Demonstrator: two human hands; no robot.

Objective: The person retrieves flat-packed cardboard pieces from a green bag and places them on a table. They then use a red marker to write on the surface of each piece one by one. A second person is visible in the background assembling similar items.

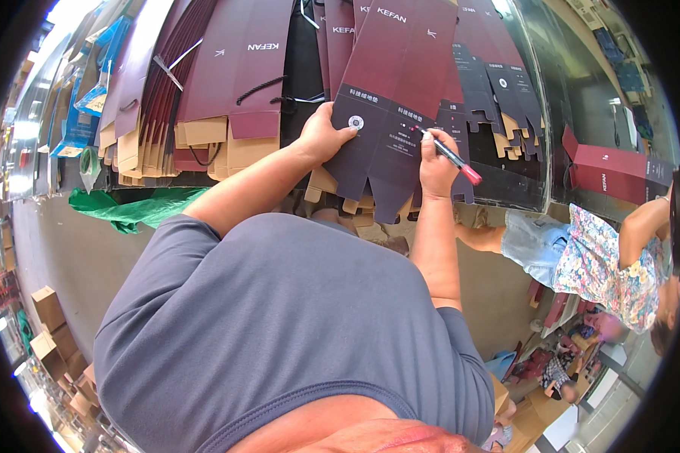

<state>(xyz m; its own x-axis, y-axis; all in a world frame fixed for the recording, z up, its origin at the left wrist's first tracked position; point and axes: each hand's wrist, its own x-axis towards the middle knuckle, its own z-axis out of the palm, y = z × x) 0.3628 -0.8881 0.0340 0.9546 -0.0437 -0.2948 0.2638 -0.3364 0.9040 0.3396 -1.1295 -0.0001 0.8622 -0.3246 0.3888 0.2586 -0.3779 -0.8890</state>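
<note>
A flat, unfolded carton (397,60), maroon above and dark grey below, lies in front of me with its cut flaps toward my body. My left hand (326,136) grips its left edge, the thumb lying on the printed face beside a round white code mark. In my right hand (439,162) is a marker pen (449,153) with a dark barrel and a red end. Its tip points at the carton's dark panel, near a row of small marks; whether it touches cannot be made out. Under and beside this carton lie more flat cartons (494,75) of the same kind.
Stacked folded cartons (230,68) with black cords stand on the left of the table. Green plastic sheeting (132,209) hangs at its front edge. A person in a flowered top (608,245) is at the right, beside a maroon box (610,174). Brown boxes (49,309) stand at lower left.
</note>
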